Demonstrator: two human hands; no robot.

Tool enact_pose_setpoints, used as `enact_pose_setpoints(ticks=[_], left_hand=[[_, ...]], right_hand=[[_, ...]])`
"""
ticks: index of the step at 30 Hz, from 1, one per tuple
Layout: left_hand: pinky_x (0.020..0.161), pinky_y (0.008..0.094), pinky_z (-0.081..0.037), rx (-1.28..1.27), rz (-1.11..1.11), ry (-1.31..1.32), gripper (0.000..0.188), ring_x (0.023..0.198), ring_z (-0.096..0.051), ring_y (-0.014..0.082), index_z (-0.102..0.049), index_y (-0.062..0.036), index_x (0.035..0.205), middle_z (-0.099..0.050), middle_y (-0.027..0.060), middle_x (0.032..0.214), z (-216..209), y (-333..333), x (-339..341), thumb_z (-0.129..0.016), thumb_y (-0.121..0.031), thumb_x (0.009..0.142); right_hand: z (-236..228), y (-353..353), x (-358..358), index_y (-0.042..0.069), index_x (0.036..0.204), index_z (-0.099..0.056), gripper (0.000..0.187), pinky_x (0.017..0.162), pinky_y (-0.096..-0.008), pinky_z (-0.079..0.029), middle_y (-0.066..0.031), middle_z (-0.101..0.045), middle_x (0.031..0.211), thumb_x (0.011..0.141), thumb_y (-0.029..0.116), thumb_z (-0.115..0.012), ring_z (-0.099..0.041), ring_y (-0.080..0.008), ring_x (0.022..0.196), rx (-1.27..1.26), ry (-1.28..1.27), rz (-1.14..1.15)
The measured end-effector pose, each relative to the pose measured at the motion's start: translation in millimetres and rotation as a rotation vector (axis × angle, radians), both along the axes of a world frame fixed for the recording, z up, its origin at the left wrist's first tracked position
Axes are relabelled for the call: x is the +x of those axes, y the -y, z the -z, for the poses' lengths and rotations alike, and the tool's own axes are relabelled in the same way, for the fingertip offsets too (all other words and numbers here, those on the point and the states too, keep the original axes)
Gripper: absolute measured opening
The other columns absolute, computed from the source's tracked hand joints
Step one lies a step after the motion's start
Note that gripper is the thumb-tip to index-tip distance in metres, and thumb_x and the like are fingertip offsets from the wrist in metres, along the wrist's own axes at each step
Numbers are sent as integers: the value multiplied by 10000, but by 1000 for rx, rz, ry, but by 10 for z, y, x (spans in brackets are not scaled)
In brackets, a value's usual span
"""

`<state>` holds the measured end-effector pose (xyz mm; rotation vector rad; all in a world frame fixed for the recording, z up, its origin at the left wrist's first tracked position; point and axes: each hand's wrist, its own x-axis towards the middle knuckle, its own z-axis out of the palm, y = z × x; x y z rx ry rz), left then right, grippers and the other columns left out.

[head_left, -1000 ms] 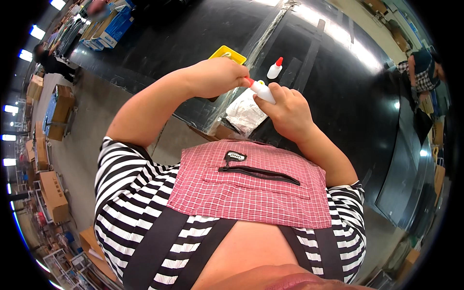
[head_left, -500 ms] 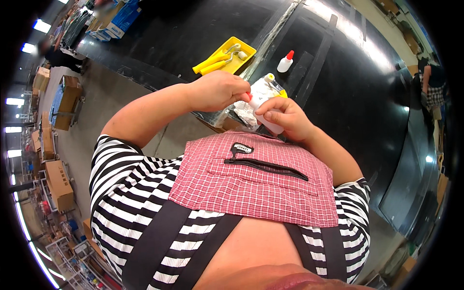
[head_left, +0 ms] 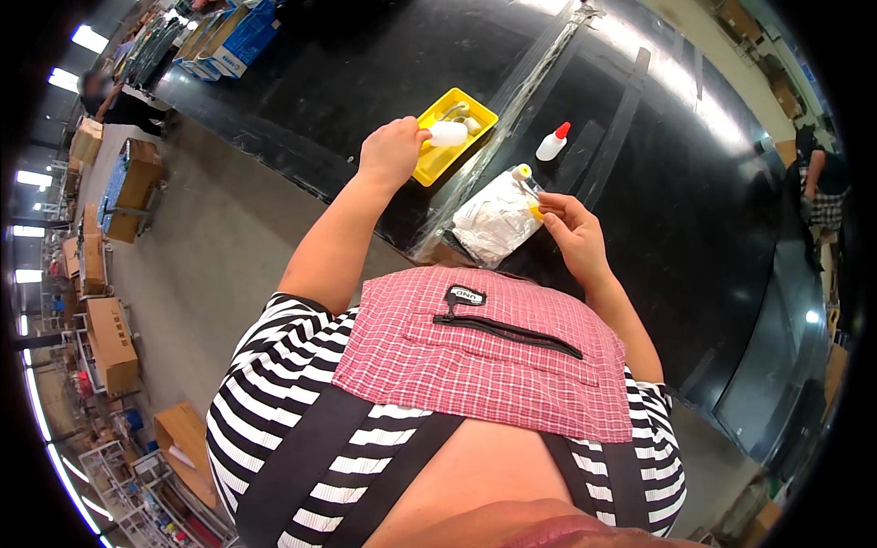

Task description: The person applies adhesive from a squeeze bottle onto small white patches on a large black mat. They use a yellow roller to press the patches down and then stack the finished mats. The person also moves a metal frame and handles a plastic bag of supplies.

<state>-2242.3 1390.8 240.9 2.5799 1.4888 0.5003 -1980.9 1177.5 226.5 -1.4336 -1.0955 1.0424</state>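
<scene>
My left hand [head_left: 391, 153] is closed on the end of a white plastic bottle [head_left: 448, 134], which lies sideways over the yellow tray [head_left: 422, 173]; its cap end is hidden by the fingers. Two small rollers with wire frames rest in that tray, their handles mostly covered by my hand and the bottle. My right hand [head_left: 575, 233] pinches the yellow handle of a small paint roller [head_left: 522, 173] lying on a clear plastic bag of white material [head_left: 493, 219]. Beyond it a second white bottle with a red cap [head_left: 552, 143] stands on the black table.
The black table [head_left: 658, 210] has taped seams running away from me. Blue-and-brown boxes [head_left: 228, 41] sit at its far left. Left of the table, cartons [head_left: 111, 345] on carts line the floor. One person [head_left: 119, 102] is at far left, another [head_left: 822, 178] at far right.
My hands have parted. The left one has carried the bottle forward and left over the tray; the right one has let go of it and moved right to the roller on the bag.
</scene>
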Motion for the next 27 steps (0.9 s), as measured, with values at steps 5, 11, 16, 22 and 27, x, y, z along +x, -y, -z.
enact_pose_setpoints(ticks=[5,11,16,22,27], left_hand=[[742,385,-568,36,49,-115,285,853,-701,276,-706,-60,928,-720,105,906,-185,-186,139,-653,-335,976],[741,358,-560,15,85,-126,266,858,-687,259,-713,-60,943,-715,96,908,-331,-309,269,-689,-325,953],[730,356,-556,-11,104,-91,263,848,-684,259,-714,-58,928,-713,98,902,-415,-327,367,-699,-320,945],[702,343,-563,54,86,-2,244,814,-689,261,-718,-51,926,-722,105,890,-385,-479,355,-721,-294,931],[715,347,-582,204,90,19,241,827,-710,269,-722,-59,928,-732,107,905,-302,-809,444,-718,-300,932]], right_hand=[[206,-184,340,5,1244,-656,288,860,-268,-512,-70,-697,1109,964,71,-636,-644,-135,1010,40,48,297],[416,-844,778,39,1398,-541,534,955,-319,-509,-106,-664,1244,891,60,-707,-622,-221,1152,96,319,339],[477,-1209,853,76,1430,-520,662,938,-330,-505,-114,-659,1287,811,8,-746,-618,-231,1173,73,444,56],[402,-1476,650,69,1116,-690,295,881,-325,-517,-89,-710,1020,827,35,-741,-676,-209,969,-31,384,-33],[179,-2030,180,58,1156,-672,327,909,-356,-518,-132,-715,1065,835,63,-733,-685,-285,1004,159,390,-78]])
